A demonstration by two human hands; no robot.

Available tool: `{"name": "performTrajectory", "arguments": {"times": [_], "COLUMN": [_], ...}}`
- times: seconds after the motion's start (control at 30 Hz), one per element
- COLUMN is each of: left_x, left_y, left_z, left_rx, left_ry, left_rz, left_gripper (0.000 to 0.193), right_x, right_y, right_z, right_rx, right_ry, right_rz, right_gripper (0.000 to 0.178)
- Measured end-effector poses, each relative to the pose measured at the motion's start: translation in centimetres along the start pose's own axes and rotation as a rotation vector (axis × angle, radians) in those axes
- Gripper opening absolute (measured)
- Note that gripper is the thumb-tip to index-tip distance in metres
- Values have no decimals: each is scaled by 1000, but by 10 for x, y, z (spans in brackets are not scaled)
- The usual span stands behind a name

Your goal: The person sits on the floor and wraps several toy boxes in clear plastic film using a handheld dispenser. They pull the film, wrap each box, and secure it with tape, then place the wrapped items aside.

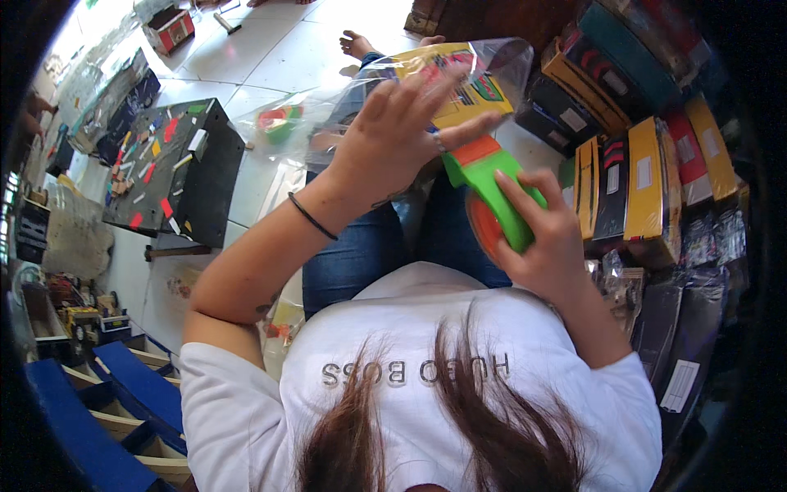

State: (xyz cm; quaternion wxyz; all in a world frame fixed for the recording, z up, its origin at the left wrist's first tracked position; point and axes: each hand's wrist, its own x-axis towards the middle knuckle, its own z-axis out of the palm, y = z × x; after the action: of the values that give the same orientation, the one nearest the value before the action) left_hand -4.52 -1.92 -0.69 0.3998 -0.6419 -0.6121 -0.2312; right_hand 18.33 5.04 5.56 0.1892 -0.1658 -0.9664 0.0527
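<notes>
My right hand [551,238] is wrapped round a green and orange tape dispenser [489,189], held tilted above my lap. The dispenser's orange top end lies close under the fingers of my left hand [398,131]. That hand is stretched out flat, palm down, over a clear plastic bag [518,61]; motion blurs its fingers slightly. Inside the bag shows a yellow printed box [484,97]. The hand touches or hovers just over the wrapping; I cannot tell which.
To the left stands a black box [209,172] with scraps of coloured tape on top. A hammer [228,23] lies on the tiled floor beyond. Stacked yellow and black boxes [648,184] line the right side. Blue-edged wooden trays [135,369] sit at lower left.
</notes>
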Motion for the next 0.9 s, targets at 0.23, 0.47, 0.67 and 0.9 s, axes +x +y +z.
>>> {"name": "performTrajectory", "arguments": {"times": [0.23,0.47,0.67,0.9], "left_x": [9,-41,-37,-1], "left_y": [1,34,-34,-124], "left_z": [10,30,-42,-85], "left_rx": [725,424,245,88], "left_ry": [-288,-820,-487,-684], "left_rz": [544,584,466,466], "left_gripper": [60,59,59,20], "right_x": [30,-68,-115,9], "right_y": [-1,206,321,94], "right_z": [4,123,271,166], "right_rx": [-73,203,270,526], "right_ry": [-638,625,423,194], "right_rz": [57,446,1130,106], "right_gripper": [44,39,62,105]}}
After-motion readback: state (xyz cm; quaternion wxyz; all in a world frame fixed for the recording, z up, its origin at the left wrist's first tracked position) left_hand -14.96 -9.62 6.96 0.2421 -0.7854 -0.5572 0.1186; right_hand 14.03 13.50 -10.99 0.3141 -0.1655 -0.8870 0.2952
